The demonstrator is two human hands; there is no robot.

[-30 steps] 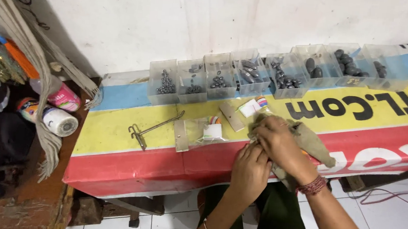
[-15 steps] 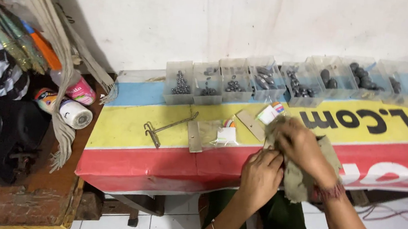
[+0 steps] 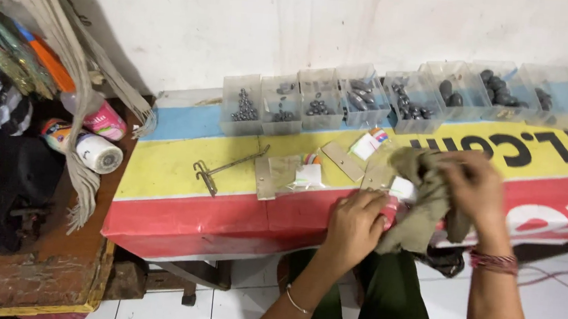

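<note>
Since half a second ago the right hand point(image 3: 474, 188) has drawn a little away to the right, spreading the olive cloth point(image 3: 423, 197) between the two hands, while the left hand point(image 3: 354, 227) has stayed at the near edge of the table.

The left hand is curled shut around a small red-and-white cylinder point(image 3: 395, 201), which pokes out past its knuckles with the cloth draped against it. The right hand, just beyond and to the right, bunches the cloth's upper end in closed fingers. The cloth looks soft, limp and light; it is a dull olive, creased, hanging in folds below both hands. A gathered fold gives the surest hold, I judge. The cylinder seems rigid and smooth, best gripped round its body.

Ahead of the left hand lie small clear packets point(image 3: 300, 174) and a bent wire hook point(image 3: 219, 169). Farthest off, against the wall, stands a row of clear bins point(image 3: 343, 96) holding dark weights.
</note>
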